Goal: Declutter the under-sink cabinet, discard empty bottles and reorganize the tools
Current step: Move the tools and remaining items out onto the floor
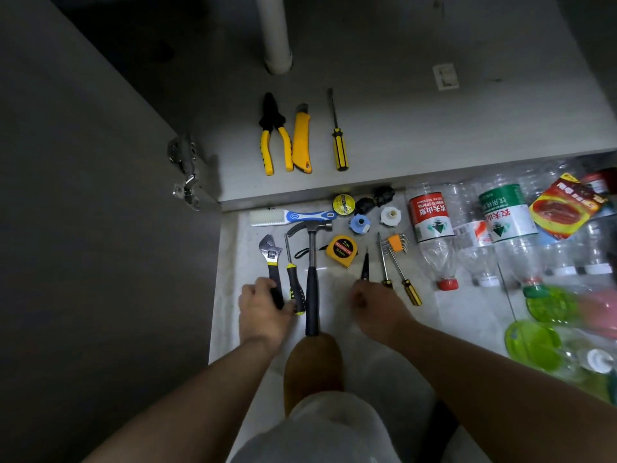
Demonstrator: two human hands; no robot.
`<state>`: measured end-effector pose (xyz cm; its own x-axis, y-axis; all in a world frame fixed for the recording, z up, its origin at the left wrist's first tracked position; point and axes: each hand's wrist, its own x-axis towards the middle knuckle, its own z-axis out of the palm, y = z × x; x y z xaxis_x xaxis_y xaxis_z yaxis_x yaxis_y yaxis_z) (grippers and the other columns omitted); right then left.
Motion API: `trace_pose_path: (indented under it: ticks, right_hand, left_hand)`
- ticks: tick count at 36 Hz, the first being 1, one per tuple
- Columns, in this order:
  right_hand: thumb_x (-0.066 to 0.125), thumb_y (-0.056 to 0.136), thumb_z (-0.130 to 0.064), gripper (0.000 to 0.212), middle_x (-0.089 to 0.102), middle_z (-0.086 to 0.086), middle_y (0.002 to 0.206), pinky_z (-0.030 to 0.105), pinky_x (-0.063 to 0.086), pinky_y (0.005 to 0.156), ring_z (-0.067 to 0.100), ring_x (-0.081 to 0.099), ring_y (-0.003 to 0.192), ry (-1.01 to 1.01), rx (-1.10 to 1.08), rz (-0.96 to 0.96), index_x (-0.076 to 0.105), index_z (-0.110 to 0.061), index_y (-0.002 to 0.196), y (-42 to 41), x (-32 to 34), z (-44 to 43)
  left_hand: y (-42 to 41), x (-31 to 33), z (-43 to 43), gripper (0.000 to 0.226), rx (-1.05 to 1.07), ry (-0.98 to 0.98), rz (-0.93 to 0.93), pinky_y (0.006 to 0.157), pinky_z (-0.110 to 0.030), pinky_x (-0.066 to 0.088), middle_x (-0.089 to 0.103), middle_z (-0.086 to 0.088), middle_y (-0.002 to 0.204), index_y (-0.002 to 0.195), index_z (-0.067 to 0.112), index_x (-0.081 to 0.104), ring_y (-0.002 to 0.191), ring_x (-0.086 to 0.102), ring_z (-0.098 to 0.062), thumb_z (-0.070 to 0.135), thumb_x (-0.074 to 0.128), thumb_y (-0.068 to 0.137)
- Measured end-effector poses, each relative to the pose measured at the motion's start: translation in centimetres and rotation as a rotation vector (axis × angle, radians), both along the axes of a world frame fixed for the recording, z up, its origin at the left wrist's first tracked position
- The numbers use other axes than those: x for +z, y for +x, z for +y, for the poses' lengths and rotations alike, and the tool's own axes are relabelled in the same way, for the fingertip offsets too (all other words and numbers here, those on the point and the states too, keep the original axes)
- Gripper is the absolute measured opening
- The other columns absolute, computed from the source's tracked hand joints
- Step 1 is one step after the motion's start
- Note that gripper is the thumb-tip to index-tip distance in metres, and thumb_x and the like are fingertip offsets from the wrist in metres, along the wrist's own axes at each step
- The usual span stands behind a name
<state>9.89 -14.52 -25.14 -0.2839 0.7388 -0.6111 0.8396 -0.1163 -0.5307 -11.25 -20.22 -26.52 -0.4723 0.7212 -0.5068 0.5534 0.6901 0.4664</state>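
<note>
Inside the cabinet lie yellow pliers, a yellow utility knife and a yellow-black screwdriver in a row. On the floor in front, my left hand closes around the handle of an adjustable wrench, beside a black-yellow screwdriver. My right hand is closed on the handles of black needle-nose pliers, whose tip points away from me. A hammer lies between my hands. Empty plastic bottles are piled at the right.
Also on the floor are a brush, a yellow tape measure, a roll of tape, two plastic nuts, hex keys and two thin screwdrivers. The open cabinet door stands left, a drain pipe behind, and green bottles at right.
</note>
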Motion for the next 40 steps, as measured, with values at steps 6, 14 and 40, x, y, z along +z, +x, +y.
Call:
trace_pose_path:
  ticks: [6,14,40]
  right_hand:
    - [0.055,0.097,-0.015,0.018,0.064,-0.001,0.113,0.021,0.047,0.087,0.012,0.059,0.101,-0.154,0.114,0.080,0.064,-0.019,0.112,-2.6,-0.8,-0.7]
    - [0.053,0.099,-0.017,0.023,0.065,0.008,0.121,0.032,0.049,0.094,0.023,0.062,0.110,-0.192,0.061,-0.008,0.065,-0.009,0.118,-1.7,-1.6,0.1]
    - [0.058,0.094,-0.007,0.026,0.046,0.004,0.124,0.014,0.048,0.067,0.006,0.053,0.080,0.502,-0.115,0.228,0.055,-0.019,0.116,-3.4,6.9,13.1]
  left_hand:
    - [2.6,0.1,1.7,0.040,-0.289,-0.135,-0.086,0.081,-0.040,0.058,0.066,-0.001,0.103,0.107,0.023,0.059,0.093,0.067,-0.021,0.046,0.079,0.081]
    - [4.6,-1.0,3.4,0.019,-0.282,-0.143,-0.104,0.081,-0.034,0.056,0.072,-0.001,0.096,0.097,0.019,0.068,0.094,0.068,-0.020,0.036,0.074,0.089]
    - [1.7,7.0,13.8,0.021,-0.138,0.561,0.237,0.088,-0.041,0.054,0.048,-0.001,0.114,0.110,0.023,0.062,0.106,0.053,-0.021,0.016,0.063,0.091]
